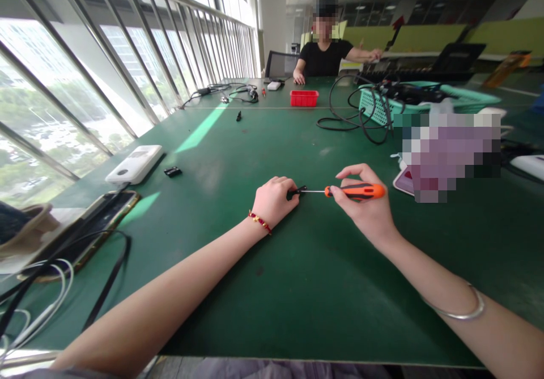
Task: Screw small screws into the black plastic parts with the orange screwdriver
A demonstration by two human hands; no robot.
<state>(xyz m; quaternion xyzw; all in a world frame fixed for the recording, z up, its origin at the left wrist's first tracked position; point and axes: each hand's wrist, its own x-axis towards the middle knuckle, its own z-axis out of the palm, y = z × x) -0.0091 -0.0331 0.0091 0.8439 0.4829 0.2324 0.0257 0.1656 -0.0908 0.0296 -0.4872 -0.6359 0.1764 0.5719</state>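
Observation:
My left hand (275, 199) is closed around a small black part (296, 191), whose kind I cannot make out, and rests on the green table (323, 288). Only the part's right end shows past the thumb. In my right hand (369, 212) is a screwdriver (359, 191) with an orange and black handle, lying level between thumb and fingers. Its thin metal shaft points left, and the tip meets the black part or sits right beside it. The index finger arches above the handle.
Leftward are a white device (135, 164), a small black piece (173, 171), a phone (102, 220) and white cables. Farther off stand a red bin (304, 98) and a teal basket (374, 108) with black cables. A pixelated bundle (450, 147) lies right. Another person (325, 56) sits at the far end.

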